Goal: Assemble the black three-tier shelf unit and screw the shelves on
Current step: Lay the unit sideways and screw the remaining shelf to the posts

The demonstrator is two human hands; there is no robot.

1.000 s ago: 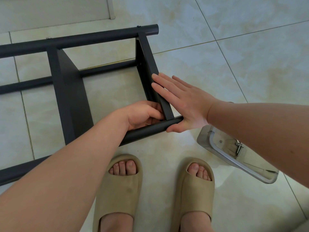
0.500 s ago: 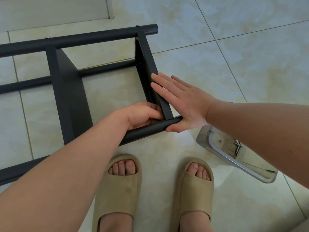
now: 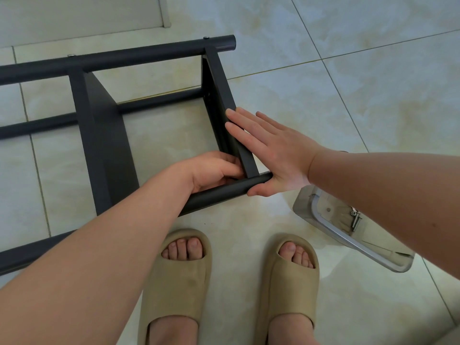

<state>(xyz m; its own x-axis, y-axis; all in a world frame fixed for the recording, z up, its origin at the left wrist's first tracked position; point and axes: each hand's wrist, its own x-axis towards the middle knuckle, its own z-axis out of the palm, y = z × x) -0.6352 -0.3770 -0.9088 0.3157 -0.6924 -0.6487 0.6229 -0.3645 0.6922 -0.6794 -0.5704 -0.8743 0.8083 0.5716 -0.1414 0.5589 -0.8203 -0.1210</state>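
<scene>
Fixing the end shelf to the near tube, with the shelf unit lying on its side on the tiled floor.

Past the slippers (image 3: pixel 174 277) and the clear tray (image 3: pixel 302 202) of screws (image 3: pixel 355 219), the near tube (image 3: pixel 219 194) meets the end shelf (image 3: pixel 221 95). The left hand (image 3: pixel 214 170) has its fingers curled into that inside corner; whether they pinch a screw or only the shelf lip cannot be told. The right hand (image 3: pixel 276 155) lies flat on the shelf's outer face, fingers (image 3: pixel 239 128) straight and together, thumb at the tube's end. Press squarely so the holes likely line up before the screw is turned. Further off are the middle shelf (image 3: pixel 109 145) and the far tube (image 3: pixel 139 54).
</scene>
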